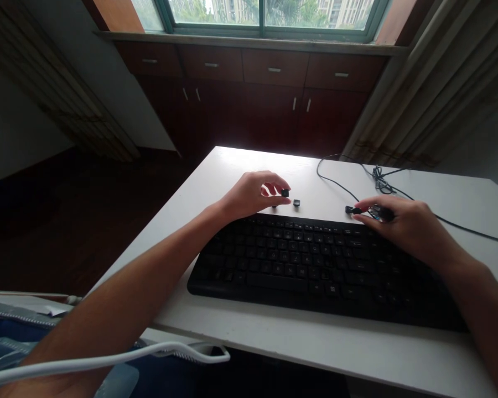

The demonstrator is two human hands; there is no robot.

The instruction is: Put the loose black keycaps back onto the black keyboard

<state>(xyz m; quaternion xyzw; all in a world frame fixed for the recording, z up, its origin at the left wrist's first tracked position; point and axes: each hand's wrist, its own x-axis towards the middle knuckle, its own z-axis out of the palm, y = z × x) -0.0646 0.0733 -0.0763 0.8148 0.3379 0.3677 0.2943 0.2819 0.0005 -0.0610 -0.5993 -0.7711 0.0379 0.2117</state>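
My left hand point(259, 190) pinches a black keycap point(285, 193) between thumb and fingers, just above the tabletop behind the keyboard. Beside those fingertips a loose keycap point(296, 203) lies on the table, and another dark piece shows partly under the thumb. The black keyboard point(282, 254) lies across the table, with a few gaps among its keys. Over its far right part, my right hand point(404, 218) is closed with thumb and index finger on a small black piece point(357, 210). A small black block point(348, 209) adjoins that piece. A rounded dark thing point(384, 213) shows within the hand, its kind unclear.
A black cable point(336, 179) loops over the white table point(249, 160), with a tied bundle point(379, 179) at the back right. A white cord point(108, 359) crosses the lower left. Beyond the table stand brown cabinets point(240, 105) under a window.
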